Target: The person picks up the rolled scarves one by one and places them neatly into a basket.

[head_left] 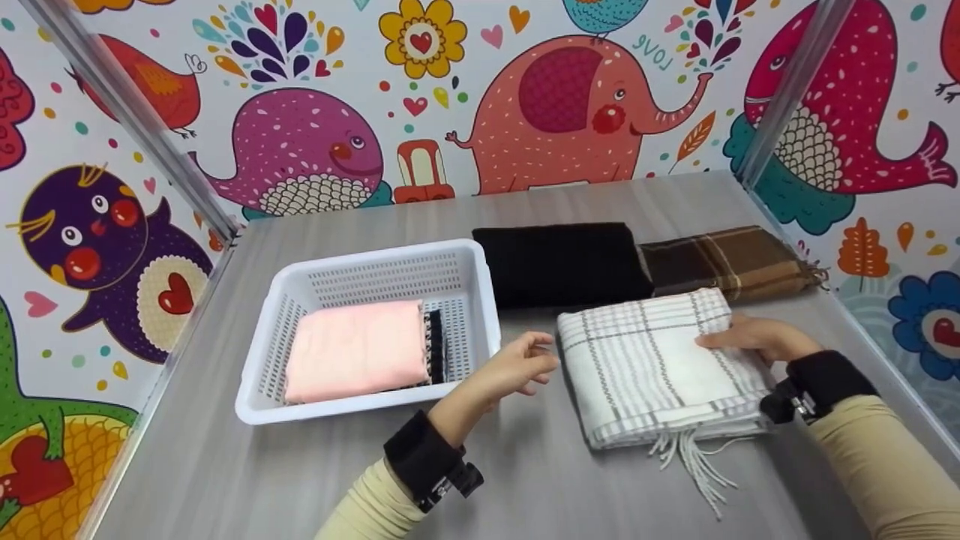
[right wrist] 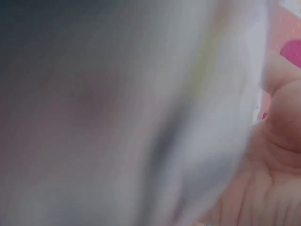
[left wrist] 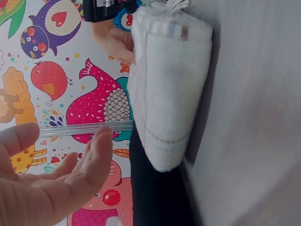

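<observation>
A folded white checked scarf [head_left: 645, 367] with a loose fringe is tilted a little up off the table at the right. My right hand [head_left: 769, 339] grips its right side, thumb on top and the other fingers hidden beneath. The right wrist view shows the same scarf [right wrist: 211, 117] blurred and close, against the palm [right wrist: 277, 155]. Just left of the scarf, my left hand [head_left: 517, 369] hovers with relaxed fingers and holds nothing. In the left wrist view its fingers [left wrist: 94, 165] are apart from the scarf's folded edge [left wrist: 171, 94].
A white perforated basket [head_left: 352, 409] stands at the left, with a folded pink cloth [head_left: 360, 351] inside and a dark patterned piece beside it. Behind the scarf lie a folded black cloth [head_left: 559, 266] and a brown plaid scarf [head_left: 727, 262]. Printed walls [head_left: 427, 112] enclose the table.
</observation>
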Demonstrator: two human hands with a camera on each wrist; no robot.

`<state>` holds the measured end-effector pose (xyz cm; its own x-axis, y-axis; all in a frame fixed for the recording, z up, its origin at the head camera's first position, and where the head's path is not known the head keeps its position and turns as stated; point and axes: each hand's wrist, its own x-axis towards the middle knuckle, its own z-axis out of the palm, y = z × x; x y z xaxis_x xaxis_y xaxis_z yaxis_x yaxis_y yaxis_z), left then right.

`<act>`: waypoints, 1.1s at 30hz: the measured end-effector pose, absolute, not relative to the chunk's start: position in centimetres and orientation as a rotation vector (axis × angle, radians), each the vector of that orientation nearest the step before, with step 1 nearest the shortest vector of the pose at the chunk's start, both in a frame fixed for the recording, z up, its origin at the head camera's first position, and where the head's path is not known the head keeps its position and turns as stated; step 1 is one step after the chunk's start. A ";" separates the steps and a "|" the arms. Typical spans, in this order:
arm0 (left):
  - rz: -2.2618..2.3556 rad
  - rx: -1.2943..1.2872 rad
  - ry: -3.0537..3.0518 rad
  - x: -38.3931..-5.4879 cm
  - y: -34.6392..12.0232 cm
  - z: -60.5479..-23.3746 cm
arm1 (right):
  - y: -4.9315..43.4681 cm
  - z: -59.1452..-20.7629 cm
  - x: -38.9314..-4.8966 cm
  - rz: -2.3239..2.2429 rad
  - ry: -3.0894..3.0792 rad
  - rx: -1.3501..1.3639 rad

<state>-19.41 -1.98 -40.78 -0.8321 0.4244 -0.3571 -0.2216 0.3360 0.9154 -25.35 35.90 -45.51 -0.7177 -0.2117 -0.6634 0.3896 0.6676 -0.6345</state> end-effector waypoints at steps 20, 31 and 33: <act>1.423 -0.101 2.232 -18.7 -1.3 -47.2 | 28.8 -46.2 -24.4 -1.075 2.240 0.015; 1.622 -0.192 2.234 -19.4 -1.1 -48.0 | 27.9 -46.7 -23.6 -1.128 2.267 0.020; 1.628 -0.222 2.247 -19.5 -1.0 -48.0 | 28.0 -46.6 -23.5 -1.135 2.251 0.023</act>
